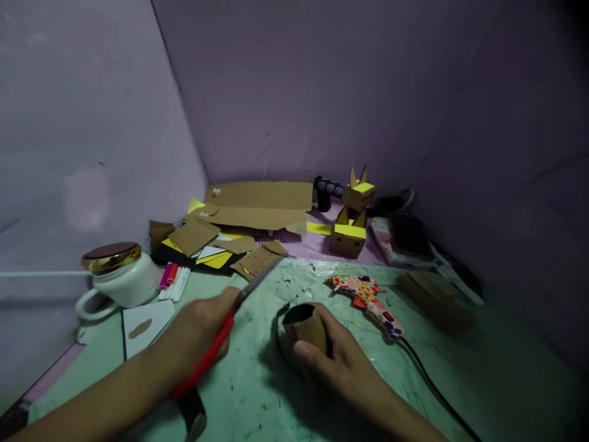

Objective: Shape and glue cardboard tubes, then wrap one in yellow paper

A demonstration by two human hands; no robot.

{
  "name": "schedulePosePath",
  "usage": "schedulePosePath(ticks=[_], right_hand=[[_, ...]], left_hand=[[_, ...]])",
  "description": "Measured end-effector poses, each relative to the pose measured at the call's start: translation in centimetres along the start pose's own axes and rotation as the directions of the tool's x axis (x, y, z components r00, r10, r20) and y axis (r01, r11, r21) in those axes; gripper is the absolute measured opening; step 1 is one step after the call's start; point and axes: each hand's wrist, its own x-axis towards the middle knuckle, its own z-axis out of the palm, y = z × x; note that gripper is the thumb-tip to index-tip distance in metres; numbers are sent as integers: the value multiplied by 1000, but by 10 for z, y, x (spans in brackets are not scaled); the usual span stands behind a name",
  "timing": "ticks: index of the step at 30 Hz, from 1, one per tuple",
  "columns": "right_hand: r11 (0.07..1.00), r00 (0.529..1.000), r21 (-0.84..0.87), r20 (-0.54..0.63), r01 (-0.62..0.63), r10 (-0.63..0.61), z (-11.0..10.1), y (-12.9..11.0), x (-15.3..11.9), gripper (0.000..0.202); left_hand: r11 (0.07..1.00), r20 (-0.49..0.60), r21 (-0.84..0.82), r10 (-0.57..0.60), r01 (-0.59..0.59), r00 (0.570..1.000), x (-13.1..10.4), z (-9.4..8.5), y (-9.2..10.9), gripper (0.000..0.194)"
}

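My left hand (pixel 209 325) is closed around red-handled scissors (pixel 216 350), whose metal blades slant up to the right over the table. A short brown cardboard tube (pixel 310 331) sits in my right hand (pixel 340 350), thumb in front and fingers behind, its open end tilted up. A thin dark curved strip (pixel 278 344) shows at the tube's left side; whether it is attached I cannot tell. Below my left forearm lies a dark curled piece (pixel 196 414), partly hidden by the scissor handle. The scissors and the tube are apart.
A patterned glue gun (pixel 368 301) with a black cord lies right on the green table (pixel 243 380). Behind stand cardboard boxes with pointed ears (pixel 348 239) and stacked cardboard sheets (pixel 257 218). Left are markers (pixel 172 276), a white lidded mug (pixel 124 282) and a white card (pixel 147 325).
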Motion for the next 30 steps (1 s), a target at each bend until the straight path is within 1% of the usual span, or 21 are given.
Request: schedulePosePath(ticks=[2, 4, 9, 13, 14, 15, 17, 19, 20, 22, 23, 24, 25, 26, 27, 28, 29, 30], right_hand=[[981, 1000, 192, 25, -8, 3, -7, -3, 4, 36], [959, 1000, 284, 24, -10, 3, -14, -6, 7, 41], [943, 997, 326, -29, 70, -64, -25, -6, 11, 46], [947, 993, 320, -118, 31, 7, -27, 4, 15, 63], [950, 990, 312, -140, 22, 23, -26, 8, 17, 64], [952, 986, 307, -163, 23, 28, -25, 12, 18, 62], [944, 975, 322, -222, 70, 3, -23, 21, 21, 54], [910, 961, 380, -269, 165, -61, -22, 27, 24, 47], [889, 953, 403, -285, 218, -105, -21, 29, 25, 46], [864, 941, 406, -280, 297, -192, -21, 28, 25, 44], [868, 933, 375, -274, 325, -231, -22, 26, 25, 41], [878, 924, 323, -272, 352, -271, -23, 22, 23, 39], [886, 909, 262, -277, 382, -310, -24, 19, 22, 37], [888, 891, 200, -288, 414, -350, -26, 16, 20, 37], [881, 866, 145, -311, 451, -392, -29, 14, 18, 36], [867, 834, 101, -346, 488, -429, -32, 13, 16, 36], [853, 806, 77, -383, 515, -452, -34, 13, 15, 36], [843, 784, 75, -420, 533, -458, -37, 15, 15, 35]], left_hand=[[988, -72, 128, -76, 84, 995, 14, -9, -4, 24], [980, -104, 168, -91, 108, 990, 27, -11, -7, 27], [986, -141, 128, -91, 109, 986, 53, -1, -10, 28], [979, -196, 102, -155, 177, 968, 80, 4, -20, 27], [977, -203, 97, -170, 192, 964, 87, 5, -23, 27], [975, -207, 92, -181, 203, 961, 94, 6, -27, 29], [973, -209, 87, -193, 215, 959, 103, 7, -32, 35], [973, -204, 91, -192, 214, 960, 102, 7, -33, 39], [973, -203, 99, -186, 209, 962, 98, 6, -30, 40], [985, -218, 83, -129, 150, 967, 83, 4, -17, 43], [994, -228, 63, -76, 93, 971, 73, 2, -7, 43], [999, -252, -30, 10, -18, 968, 63, 1, 5, 43], [982, -219, -120, 118, -147, 969, 53, 1, 19, 40], [947, -138, -190, 233, -257, 963, 45, 2, 32, 37], [910, -36, -235, 344, -343, 938, 38, 4, 44, 36], [887, 34, -245, 412, -392, 911, 33, 8, 53, 41], [885, 66, -221, 432, -409, 900, 30, 12, 58, 46], [884, 104, -187, 452, -429, 886, 28, 18, 60, 42]])
